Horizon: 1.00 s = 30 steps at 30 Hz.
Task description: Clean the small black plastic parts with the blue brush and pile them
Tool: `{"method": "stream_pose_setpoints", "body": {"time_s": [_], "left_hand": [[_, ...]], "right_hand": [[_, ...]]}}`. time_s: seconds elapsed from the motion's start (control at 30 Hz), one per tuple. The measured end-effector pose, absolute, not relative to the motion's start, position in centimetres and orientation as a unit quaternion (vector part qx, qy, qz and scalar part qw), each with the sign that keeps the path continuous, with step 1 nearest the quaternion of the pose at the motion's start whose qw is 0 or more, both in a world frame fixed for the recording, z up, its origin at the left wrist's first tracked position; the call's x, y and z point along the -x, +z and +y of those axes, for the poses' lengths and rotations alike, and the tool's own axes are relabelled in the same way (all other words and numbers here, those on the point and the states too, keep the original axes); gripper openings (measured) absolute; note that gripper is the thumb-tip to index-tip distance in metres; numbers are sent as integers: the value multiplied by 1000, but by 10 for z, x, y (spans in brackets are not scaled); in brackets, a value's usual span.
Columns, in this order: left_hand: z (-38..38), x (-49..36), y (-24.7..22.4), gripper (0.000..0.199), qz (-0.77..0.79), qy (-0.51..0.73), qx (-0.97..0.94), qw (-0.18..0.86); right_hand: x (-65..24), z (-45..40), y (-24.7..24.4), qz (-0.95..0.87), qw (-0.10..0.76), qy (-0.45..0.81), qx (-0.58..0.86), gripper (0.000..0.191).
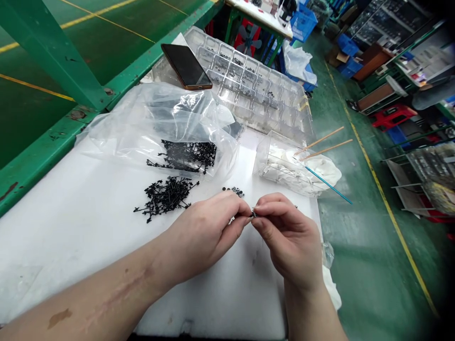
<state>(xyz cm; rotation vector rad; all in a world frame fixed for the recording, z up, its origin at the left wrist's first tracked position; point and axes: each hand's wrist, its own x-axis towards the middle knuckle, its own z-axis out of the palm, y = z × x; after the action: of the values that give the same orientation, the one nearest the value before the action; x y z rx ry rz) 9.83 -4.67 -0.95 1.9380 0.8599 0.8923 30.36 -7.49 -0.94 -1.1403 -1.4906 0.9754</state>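
My left hand (209, 227) and my right hand (289, 237) meet fingertip to fingertip above the white tabletop (216, 303). Pinched between them is a tiny dark part (253, 214), mostly covered by the fingers; its kind is too small to make out. Just beyond the fingertips lies a small group of black and grey ring-like pieces (235, 191). Left of these sits a loose pile of thin black plastic pieces (167, 196) with stems. More of the same black pieces show at the mouth of a clear plastic bag (152, 118).
A clear compartment box (249, 85) with small parts stands at the back, a phone (186, 66) resting on its left part. To the right, a clear bin (273, 161) holds white cloth, two wooden sticks and a blue stick (329, 184). A green metal frame (57, 137) borders the left.
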Motion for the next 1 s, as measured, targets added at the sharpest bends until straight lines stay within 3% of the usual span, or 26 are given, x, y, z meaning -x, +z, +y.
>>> {"method": "stream_pose_setpoints", "body": {"time_s": [0.3,0.4,0.5,0.67,1.0], "left_hand": [[-48,-97,-20,19,323,362,-804,346],[-47,-96,-21,20,324,349,-815,331],[-48,-96,-21,15,337,353,-802,346],[-47,-98,-14,3,380,332,-753,422],[-41,-93,-3,11,361,286,-583,669]], "right_hand": [[-306,-71,-8,-497,454,573,467,18],[-306,-71,-7,-512,459,561,461,7],[-304,-74,-5,-537,473,527,460,11],[-303,-80,-4,-545,522,505,420,12],[-307,-82,-12,-499,548,566,361,14]]}}
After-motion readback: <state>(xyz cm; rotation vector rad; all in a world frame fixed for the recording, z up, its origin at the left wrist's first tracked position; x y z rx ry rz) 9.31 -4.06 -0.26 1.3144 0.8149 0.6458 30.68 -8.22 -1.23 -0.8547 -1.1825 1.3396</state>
